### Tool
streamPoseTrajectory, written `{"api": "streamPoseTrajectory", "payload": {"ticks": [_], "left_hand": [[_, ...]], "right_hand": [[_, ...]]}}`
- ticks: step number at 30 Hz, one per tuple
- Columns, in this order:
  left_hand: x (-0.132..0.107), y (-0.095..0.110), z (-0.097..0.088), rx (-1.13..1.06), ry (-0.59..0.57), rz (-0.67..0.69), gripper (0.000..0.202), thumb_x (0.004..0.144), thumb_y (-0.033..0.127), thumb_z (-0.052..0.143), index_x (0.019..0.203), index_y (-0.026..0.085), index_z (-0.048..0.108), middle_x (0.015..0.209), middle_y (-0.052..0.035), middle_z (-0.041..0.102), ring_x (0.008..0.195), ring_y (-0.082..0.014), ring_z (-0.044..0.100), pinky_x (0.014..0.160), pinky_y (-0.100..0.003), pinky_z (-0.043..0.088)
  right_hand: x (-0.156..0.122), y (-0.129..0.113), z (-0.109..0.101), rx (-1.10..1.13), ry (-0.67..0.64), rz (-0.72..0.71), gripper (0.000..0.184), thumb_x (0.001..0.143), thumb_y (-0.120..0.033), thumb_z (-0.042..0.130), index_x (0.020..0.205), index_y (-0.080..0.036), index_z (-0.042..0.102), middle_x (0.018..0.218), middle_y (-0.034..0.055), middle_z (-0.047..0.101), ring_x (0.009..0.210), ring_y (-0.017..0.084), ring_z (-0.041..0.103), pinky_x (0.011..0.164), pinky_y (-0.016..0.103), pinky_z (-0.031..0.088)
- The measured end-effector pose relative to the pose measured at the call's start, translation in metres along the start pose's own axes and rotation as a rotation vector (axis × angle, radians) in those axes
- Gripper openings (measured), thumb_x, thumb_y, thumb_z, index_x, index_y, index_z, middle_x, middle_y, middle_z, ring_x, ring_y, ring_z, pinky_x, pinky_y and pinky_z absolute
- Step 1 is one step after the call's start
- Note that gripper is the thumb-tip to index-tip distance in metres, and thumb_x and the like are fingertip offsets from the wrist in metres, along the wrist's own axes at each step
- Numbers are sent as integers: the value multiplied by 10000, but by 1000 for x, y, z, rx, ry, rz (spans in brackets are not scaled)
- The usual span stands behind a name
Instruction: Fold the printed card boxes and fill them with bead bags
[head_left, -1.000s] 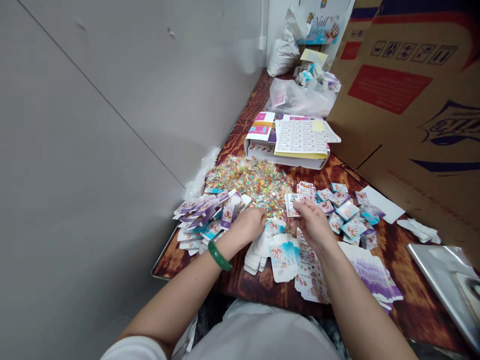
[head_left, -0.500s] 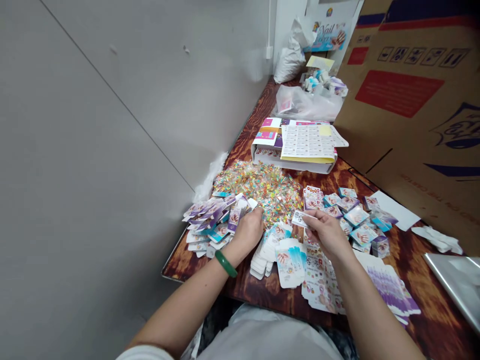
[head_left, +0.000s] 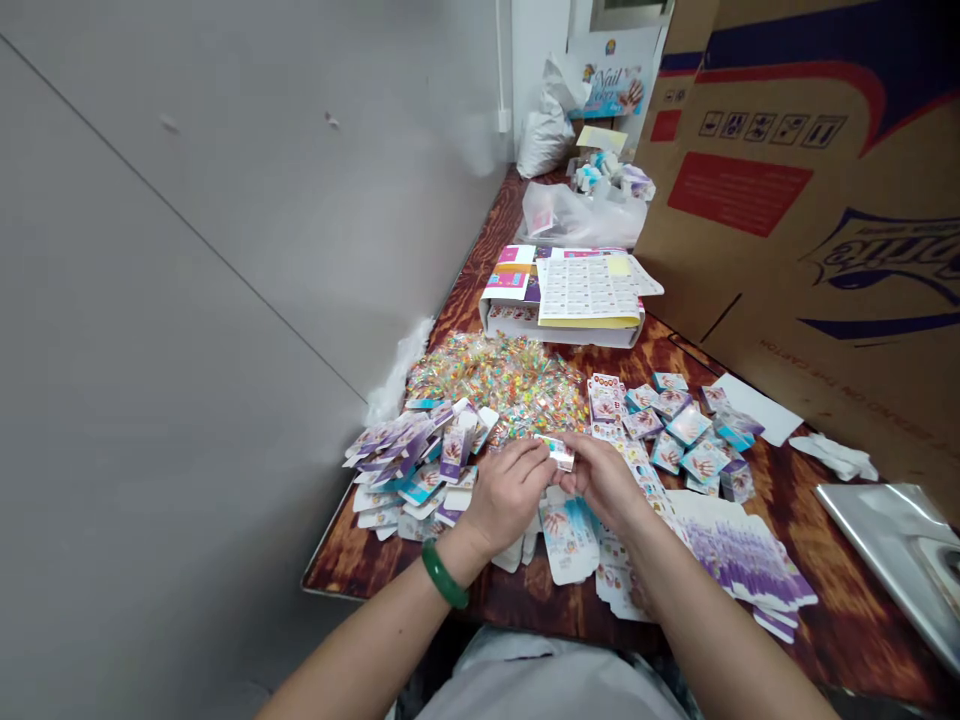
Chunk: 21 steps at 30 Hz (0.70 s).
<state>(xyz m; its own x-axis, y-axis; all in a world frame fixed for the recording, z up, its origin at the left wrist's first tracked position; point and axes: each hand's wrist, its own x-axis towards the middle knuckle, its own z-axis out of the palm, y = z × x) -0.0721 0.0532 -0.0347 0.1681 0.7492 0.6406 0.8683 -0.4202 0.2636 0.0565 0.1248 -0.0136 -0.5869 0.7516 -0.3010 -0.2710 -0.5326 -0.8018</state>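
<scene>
My left hand (head_left: 508, 492), with a green bangle (head_left: 442, 574) on its wrist, and my right hand (head_left: 604, 478) meet over the wooden table (head_left: 840, 600). Both pinch the same small clear packet (head_left: 556, 449) between their fingertips. Just beyond the hands lies a heap of colourful little packets (head_left: 499, 375). Flat white box blanks with hand pictures (head_left: 568, 515) lie under and before my hands. A pile of purple and white folded boxes (head_left: 412, 450) sits to the left of my left hand.
Several closed small boxes (head_left: 686, 425) lie to the right, with purple printed cards (head_left: 739, 550) nearer me. A white box holding printed sheets (head_left: 577, 295) stands further back. A big cardboard carton (head_left: 810, 200) walls the right side, a grey wall (head_left: 225, 250) the left. A metal tray (head_left: 892, 550) lies at right.
My left hand left the packet heap and came to the right hand. The right hand no longer holds the printed sheet up; both hands now pinch a small packet.
</scene>
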Motion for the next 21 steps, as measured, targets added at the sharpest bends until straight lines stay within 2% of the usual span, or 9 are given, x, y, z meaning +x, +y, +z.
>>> {"api": "streamPoseTrajectory", "payload": {"ticks": [3,6,10,12,15,18,21], "left_hand": [[5,2,-7,-70,-14,1,233,838,108,455,998,175,609,1004,-57,671,1018,-189,566,907,-366,474],[8,-1,-23,-53,-119,-83,223,845,141,443,1016,170,584,975,-56,660,948,-181,574,885,-341,464],[2,-14,-42,378,-278,-508,216,875,255,413,988,148,564,876,-97,605,843,-233,570,755,-362,473],[-4,-20,-42,544,-371,-648,274,866,307,432,1047,129,534,908,-116,574,817,-253,570,679,-352,479],[-11,-25,-35,612,-451,-692,416,858,331,443,1215,118,428,1021,-136,537,815,-253,575,627,-327,481],[-14,-28,-29,624,-486,-710,451,860,206,406,1301,133,345,1137,-162,489,815,-232,584,622,-311,482],[-13,-27,-33,566,-447,-700,498,830,93,371,1324,149,329,1131,-154,490,802,-222,584,633,-318,484]], "right_hand": [[0,1,-4,-68,-28,16,236,653,-294,726,804,-134,641,537,-25,561,414,52,443,382,161,308],[3,1,-13,-147,28,11,314,620,-303,751,859,-134,637,512,-23,572,389,50,415,374,167,272],[4,-2,-26,-196,107,0,359,638,-335,734,906,-127,615,465,-24,562,347,39,360,359,172,216],[4,-4,-29,-189,122,-6,381,638,-344,731,924,-127,604,461,-27,555,340,40,352,353,176,206],[3,-6,-28,-183,110,-13,381,639,-351,726,920,-126,601,467,-25,554,339,43,357,346,181,203],[1,-7,-25,-183,89,-16,359,646,-351,720,900,-126,602,465,-24,553,346,44,368,353,179,221],[0,-8,-25,-193,85,-24,347,655,-353,712,897,-131,598,459,-23,559,347,45,371,358,176,228]]}}
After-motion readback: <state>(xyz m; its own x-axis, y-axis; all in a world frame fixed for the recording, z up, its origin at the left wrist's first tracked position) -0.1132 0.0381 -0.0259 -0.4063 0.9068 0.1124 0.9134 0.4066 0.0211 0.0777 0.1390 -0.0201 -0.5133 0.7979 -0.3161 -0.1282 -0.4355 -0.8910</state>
